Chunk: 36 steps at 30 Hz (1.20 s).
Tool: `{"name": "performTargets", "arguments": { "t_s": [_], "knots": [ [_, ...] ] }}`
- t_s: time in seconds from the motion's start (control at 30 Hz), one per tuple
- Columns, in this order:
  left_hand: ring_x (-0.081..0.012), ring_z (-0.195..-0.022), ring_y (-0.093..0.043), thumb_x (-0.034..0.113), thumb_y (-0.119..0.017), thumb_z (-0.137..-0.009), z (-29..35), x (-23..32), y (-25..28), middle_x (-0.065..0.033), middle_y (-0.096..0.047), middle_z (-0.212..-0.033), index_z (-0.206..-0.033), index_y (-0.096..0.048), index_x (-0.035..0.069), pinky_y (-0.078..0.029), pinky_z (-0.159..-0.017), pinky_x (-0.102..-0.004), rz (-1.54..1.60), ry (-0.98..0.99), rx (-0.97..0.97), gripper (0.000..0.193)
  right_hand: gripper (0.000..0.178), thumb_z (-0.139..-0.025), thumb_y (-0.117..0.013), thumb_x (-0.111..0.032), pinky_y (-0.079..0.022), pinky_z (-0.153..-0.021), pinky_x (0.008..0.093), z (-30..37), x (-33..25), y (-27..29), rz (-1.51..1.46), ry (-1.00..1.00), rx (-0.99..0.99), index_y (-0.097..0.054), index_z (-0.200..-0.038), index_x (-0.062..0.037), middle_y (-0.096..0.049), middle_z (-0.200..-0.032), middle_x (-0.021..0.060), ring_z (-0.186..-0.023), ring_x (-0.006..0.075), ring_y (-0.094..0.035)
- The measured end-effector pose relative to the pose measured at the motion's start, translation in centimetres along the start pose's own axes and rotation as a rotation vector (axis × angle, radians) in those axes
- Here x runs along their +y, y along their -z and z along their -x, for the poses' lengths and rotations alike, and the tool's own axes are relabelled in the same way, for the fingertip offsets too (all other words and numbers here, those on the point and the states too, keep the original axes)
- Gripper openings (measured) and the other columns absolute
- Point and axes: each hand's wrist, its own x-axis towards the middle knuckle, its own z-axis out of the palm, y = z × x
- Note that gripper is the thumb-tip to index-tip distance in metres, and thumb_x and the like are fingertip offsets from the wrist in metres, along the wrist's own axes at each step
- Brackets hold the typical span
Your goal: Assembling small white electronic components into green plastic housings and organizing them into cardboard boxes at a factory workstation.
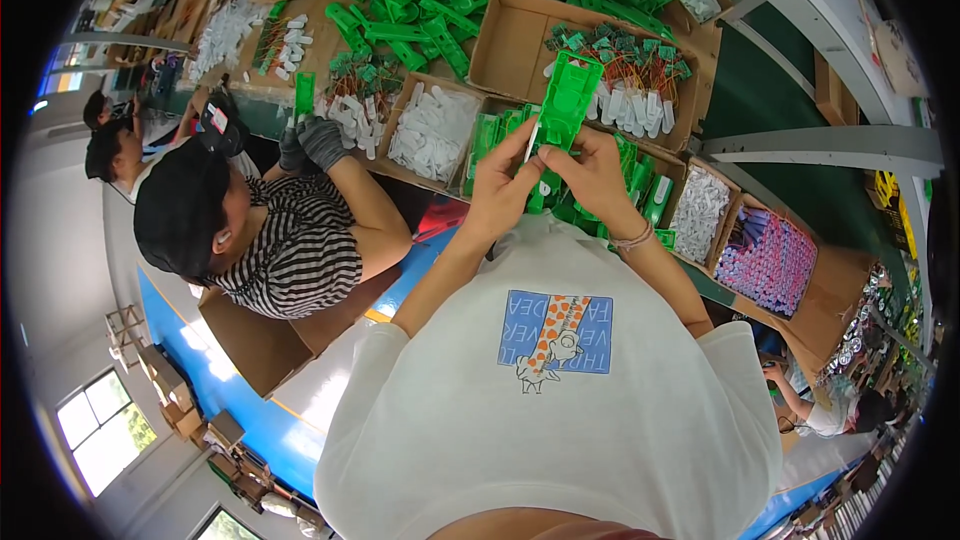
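Both my hands hold a long green plastic housing point(570, 90) upright above the bench edge, its open, moulded side facing me. My left hand point(503, 185) grips the lower left side, fingers closed. Along that side, by the left fingers, a thin white plastic piece point(533, 138) shows. My right hand point(592, 178) is closed on the lower right side, its thumb pressed near the left thumb. The housing's lower end is partly hidden by my fingers. Under and around my hands lie more green housings point(487, 140), some with white parts.
A cardboard box point(500, 35) holds wired circuit boards point(625, 45). Nearby are trays of white plastic pieces point(433, 130), small white parts point(700, 208) and pink-purple cylinders point(767, 265). Green housings point(430, 0) are heaped behind. At left, a co-worker's gloved hands point(318, 143) hold another housing.
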Motion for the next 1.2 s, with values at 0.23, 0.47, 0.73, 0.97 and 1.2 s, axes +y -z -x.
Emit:
{"name": "performTargets", "arguments": {
  "t_s": [0.23,0.47,0.73,0.97,1.2],
  "knots": [
    [-0.0152,-0.116,-0.052,-0.006,-0.052,-0.088,-0.1,0.6,-0.1,-0.0090,-0.055,-0.126,-0.136,-0.044,-0.001,-0.040,-0.099,-0.0284,-0.013,0.014,-0.024,0.049,0.017,-0.079,-0.067,-0.014,-0.037,-0.052,0.0221,0.1,-0.4,0.3,-0.029,0.001,-0.015,-0.069,-0.091,-0.0015,-0.064,-0.075,-0.0018,-0.062,0.0030,-0.049],
    [-0.0149,-0.117,-0.051,-0.007,-0.053,-0.087,-0.3,0.6,-0.2,-0.0091,-0.055,-0.128,-0.136,-0.044,-0.001,-0.040,-0.099,-0.0284,-0.069,0.011,-0.001,0.051,0.018,-0.084,-0.066,-0.015,-0.038,-0.054,0.0215,0.2,0.0,0.6,-0.086,-0.048,-0.081,-0.067,-0.096,-0.0022,-0.062,-0.076,-0.0022,-0.065,0.0033,-0.050],
    [-0.0204,-0.118,-0.050,0.009,-0.046,-0.094,-1.1,1.2,1.1,-0.0102,-0.050,-0.131,-0.140,-0.035,0.001,-0.040,-0.100,-0.0354,0.507,0.311,-0.116,0.048,0.027,-0.094,-0.060,-0.023,-0.043,-0.057,0.0220,0.2,-1.6,1.2,-0.267,-0.124,-0.188,-0.063,-0.109,-0.0016,-0.061,-0.082,-0.0026,-0.069,0.0037,-0.053],
    [-0.0214,-0.117,-0.051,0.032,-0.041,-0.100,-0.9,0.4,0.6,-0.0097,-0.052,-0.128,-0.137,-0.037,0.003,-0.042,-0.097,-0.0371,0.580,0.350,-0.151,0.047,0.028,-0.091,-0.063,-0.026,-0.041,-0.052,0.0227,-0.3,-1.1,1.3,-0.108,-0.146,-0.178,-0.066,-0.103,-0.0016,-0.060,-0.073,-0.0023,-0.062,0.0042,-0.051],
    [-0.0191,-0.106,-0.055,0.015,-0.047,-0.097,-1.4,1.1,-0.8,-0.0107,-0.056,-0.116,-0.130,-0.036,0.003,-0.044,-0.093,-0.0346,0.013,-0.045,-0.069,0.037,0.034,-0.093,-0.056,-0.034,-0.045,-0.052,0.0254,-0.7,-2.4,2.5,0.747,-0.045,-0.259,-0.066,-0.101,-0.0023,-0.056,-0.060,-0.0002,-0.054,0.0090,-0.052]
  ]
}}
